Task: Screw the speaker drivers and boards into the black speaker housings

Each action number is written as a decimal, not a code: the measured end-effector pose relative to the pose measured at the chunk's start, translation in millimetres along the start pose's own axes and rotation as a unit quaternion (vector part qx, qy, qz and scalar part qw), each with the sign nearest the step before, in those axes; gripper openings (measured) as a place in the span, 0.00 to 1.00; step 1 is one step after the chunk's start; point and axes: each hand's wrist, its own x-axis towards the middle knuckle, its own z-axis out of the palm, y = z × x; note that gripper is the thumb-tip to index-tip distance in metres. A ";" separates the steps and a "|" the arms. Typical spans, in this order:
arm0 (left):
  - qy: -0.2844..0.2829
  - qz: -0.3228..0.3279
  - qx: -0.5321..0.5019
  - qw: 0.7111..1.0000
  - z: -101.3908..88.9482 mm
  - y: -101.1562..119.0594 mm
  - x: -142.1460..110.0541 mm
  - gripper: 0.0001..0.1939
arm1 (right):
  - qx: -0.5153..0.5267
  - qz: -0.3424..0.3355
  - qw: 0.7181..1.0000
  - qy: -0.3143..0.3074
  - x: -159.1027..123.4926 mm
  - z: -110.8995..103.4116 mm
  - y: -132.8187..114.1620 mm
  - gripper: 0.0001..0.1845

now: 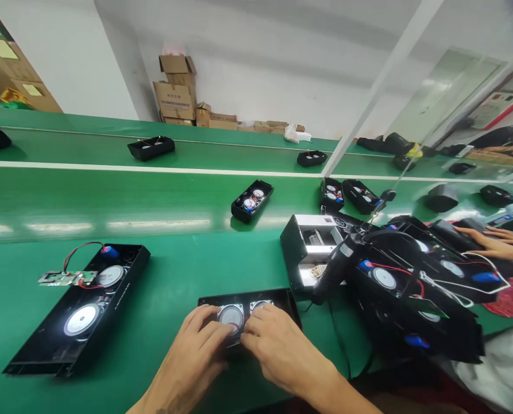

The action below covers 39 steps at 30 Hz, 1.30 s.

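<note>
A black speaker housing [277, 299] with two round silver drivers lies on the green bench right in front of me. My left hand [198, 351] rests on its near left side, fingers curled around the left driver [231, 315]. My right hand [277, 345] presses on the housing beside that driver, fingertips bent down onto it. Both hands meet at a small red wire between them. What the fingertips pinch is hidden.
A longer black speaker housing [45, 345] with a loose circuit board [66, 278] lies at left. A pile of housings [415, 299], a black tool [334, 270] and a grey box [308, 244] stand at right. Another person's hand [495, 242] works far right. More housings [251, 201] ride the conveyor.
</note>
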 end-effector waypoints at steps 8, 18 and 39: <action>0.007 0.002 -0.052 0.999 7.1 6.1 1.4 0.26 | 0.101 -0.024 0.990 -0.093 5.9 -2.2 15.5 0.11; 0.011 0.094 -0.009 0.995 -2.1 8.1 15.3 0.11 | 0.084 -0.052 0.991 -0.091 5.5 -7.6 11.4 0.11; -0.313 -0.311 -0.274 0.855 -30.6 -52.1 107.6 0.30 | 0.278 0.136 0.939 -0.147 73.8 -59.9 58.9 0.16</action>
